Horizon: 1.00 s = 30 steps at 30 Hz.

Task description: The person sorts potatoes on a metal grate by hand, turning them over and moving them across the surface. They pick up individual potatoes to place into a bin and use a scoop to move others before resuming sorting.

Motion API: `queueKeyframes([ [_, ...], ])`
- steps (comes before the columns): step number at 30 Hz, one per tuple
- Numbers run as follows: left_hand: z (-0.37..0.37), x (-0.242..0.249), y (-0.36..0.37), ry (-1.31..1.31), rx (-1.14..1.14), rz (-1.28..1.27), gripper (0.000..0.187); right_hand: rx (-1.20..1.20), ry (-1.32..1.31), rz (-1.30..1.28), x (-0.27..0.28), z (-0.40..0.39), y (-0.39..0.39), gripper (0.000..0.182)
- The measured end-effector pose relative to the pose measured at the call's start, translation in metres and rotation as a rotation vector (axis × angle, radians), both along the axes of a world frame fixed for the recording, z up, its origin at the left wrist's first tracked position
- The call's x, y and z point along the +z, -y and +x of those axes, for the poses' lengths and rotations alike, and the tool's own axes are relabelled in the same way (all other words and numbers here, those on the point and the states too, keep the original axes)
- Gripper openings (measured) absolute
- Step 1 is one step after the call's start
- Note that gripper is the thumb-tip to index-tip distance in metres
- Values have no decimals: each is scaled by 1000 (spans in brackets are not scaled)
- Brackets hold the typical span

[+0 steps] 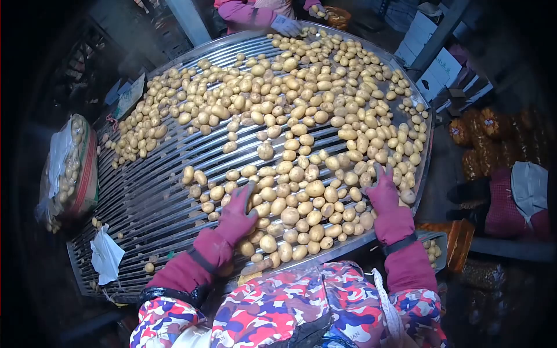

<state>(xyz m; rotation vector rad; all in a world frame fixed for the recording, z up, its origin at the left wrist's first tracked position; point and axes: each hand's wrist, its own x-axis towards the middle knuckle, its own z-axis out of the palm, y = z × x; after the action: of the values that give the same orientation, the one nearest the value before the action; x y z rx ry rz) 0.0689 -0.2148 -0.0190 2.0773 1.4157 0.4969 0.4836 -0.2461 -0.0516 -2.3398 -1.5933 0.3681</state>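
Two grips on the job, both ours and gloved; clock is centred on the slatted metal tabletop (148, 200), 12 at its far edge. Left grip (235, 211) sits at 6 o'clock: released, thumb out toward 3, forefinger toward 12, up against the left flank of the near batch of potatoes (315, 189). Right grip (384, 196) sits at 4 o'clock: also released, fingers spread toward 12, at the right flank of that batch. We see neither one wrapped round a potato; which ones the fingertips touch, we can't tell. Potatoes lie loose from 10 o'clock through 12 and down to 6, with the near batch at 5, between our arms. Slats show between 7 and 9, a few strays on them. White sheet (106, 255) lies at 8. Stuffed, see-through sack (74, 168) stands at 9 by the edge. Co-worker's gloved hand (287, 25) is at 12, by the far potatoes. Off the edge: white boxes (420, 36) at 2, orange net bags (486, 145) at 3.
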Motion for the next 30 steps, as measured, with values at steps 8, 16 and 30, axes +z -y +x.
queueKeyframes([
  [8, 58, 14, -30, -35, -35, -289, 76, 837, 148, -103, 63, -183, 30, 74],
  [16, 43, 39, -5, 701, 221, -727, 66, 687, 161, -30, 58, -142, 26, 70],
  [30, 46, 74, 62, 537, -316, -1045, 75, -567, -1513, 447, 5, -49, 184, 48],
])
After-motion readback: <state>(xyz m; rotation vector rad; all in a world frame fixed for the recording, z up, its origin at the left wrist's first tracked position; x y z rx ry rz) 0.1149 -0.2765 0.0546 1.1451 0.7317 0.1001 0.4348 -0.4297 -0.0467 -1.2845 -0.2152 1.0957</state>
